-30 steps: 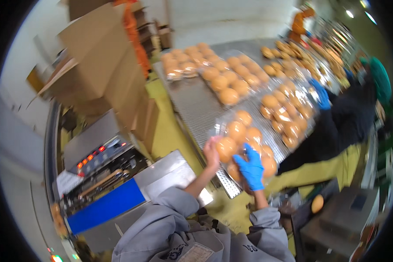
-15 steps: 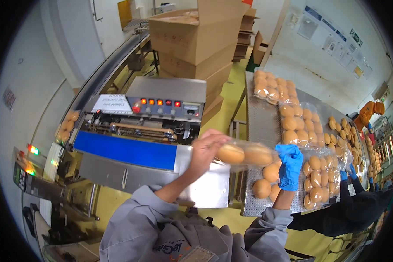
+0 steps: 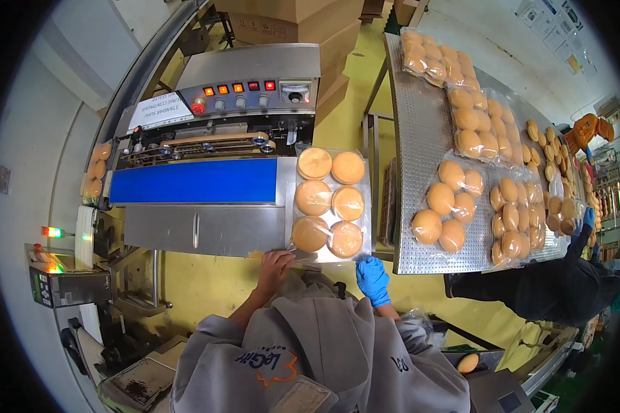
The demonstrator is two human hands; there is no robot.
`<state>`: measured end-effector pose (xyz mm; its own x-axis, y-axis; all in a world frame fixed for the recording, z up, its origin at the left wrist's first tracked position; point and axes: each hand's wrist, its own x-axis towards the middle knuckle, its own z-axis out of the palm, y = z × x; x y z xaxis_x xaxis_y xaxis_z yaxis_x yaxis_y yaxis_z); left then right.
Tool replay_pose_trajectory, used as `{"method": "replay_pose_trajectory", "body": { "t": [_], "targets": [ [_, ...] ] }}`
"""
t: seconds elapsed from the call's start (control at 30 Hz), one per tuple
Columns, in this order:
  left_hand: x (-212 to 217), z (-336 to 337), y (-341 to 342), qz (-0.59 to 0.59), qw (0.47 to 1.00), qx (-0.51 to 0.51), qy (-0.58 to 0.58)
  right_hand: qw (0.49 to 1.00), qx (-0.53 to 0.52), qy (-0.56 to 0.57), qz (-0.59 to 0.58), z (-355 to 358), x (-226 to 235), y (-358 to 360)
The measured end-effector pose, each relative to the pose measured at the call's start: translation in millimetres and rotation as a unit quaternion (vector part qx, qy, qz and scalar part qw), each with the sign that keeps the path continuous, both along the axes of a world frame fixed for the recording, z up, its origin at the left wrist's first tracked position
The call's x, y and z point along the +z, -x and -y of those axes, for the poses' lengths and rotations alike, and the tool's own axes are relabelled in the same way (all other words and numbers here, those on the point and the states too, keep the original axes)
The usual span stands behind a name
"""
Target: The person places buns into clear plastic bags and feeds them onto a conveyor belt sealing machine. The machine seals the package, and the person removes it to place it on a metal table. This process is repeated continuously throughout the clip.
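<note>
A see-through bag of round buns [image 3: 314,198] lies flat on the metal end plate [image 3: 291,220] of a bag sealing machine, its buns in two columns. My bare left hand [image 3: 274,270] is closed at the bag's near left corner. At the near right corner, my blue-gloved right hand [image 3: 373,279] is closed on the film. The fingertips of both hands are partly hidden. Left of the bag runs the machine's blue conveyor belt [image 3: 194,186], below the rollers and sealing strip.
Behind the belt stands the control box [image 3: 255,72] with lit buttons. A perforated metal table [image 3: 410,158] on the right bears several bagged buns [image 3: 451,206]. Cardboard boxes [image 3: 327,41] are stacked at the back. A co-worker in dark clothes [image 3: 537,289] leans at the far right.
The bag of buns moved left from above the perforated table and now lies flat on the machine's end plate. Both hands came down toward me, and the view shifted.
</note>
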<state>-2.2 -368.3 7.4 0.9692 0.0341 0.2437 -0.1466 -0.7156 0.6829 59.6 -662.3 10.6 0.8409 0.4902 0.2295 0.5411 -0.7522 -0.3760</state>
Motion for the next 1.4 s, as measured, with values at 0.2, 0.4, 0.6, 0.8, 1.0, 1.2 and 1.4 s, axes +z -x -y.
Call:
{"method": "replay_pose_trajectory", "body": {
  "t": [0.2, 0.4, 0.6, 0.8, 1.0, 1.2, 1.4],
  "targets": [
    [10.0, 9.7, 0.0, 0.029, 0.999, 0.035, 0.012, 0.999, -0.025, -0.027, -0.028, 4.8, -4.1, 8.9],
    [141.9, 8.4, -45.1, 0.14, 0.975, 0.108, 0.133, 0.953, -0.043, -0.3, 0.028, -17.8, 155.6, -36.3],
    [220.1, -6.5, -119.5, 0.22, 0.932, 0.136, 0.255, 0.854, -0.071, -0.515, 0.023, -57.1, 230.1, -107.0],
    [71.9, -62.7, -242.5, -0.045, 0.859, 0.206, 0.466, 0.783, -0.15, -0.532, -0.286, -108.0, 74.3, -253.3],
    [-39.3, -71.6, -269.8, -0.194, 0.851, 0.209, 0.441, 0.591, -0.124, -0.61, -0.512, -125.3, -27.6, -283.2],
    [-58.9, -104.7, -286.1, -0.288, 0.762, 0.195, 0.547, 0.616, -0.102, -0.546, -0.559, -121.1, -56.4, -315.9],
    [-34.8, -91.7, -293.4, -0.262, 0.729, 0.184, 0.605, 0.596, -0.166, -0.612, -0.492, -125.3, -66.4, -317.8]
  ]
}}
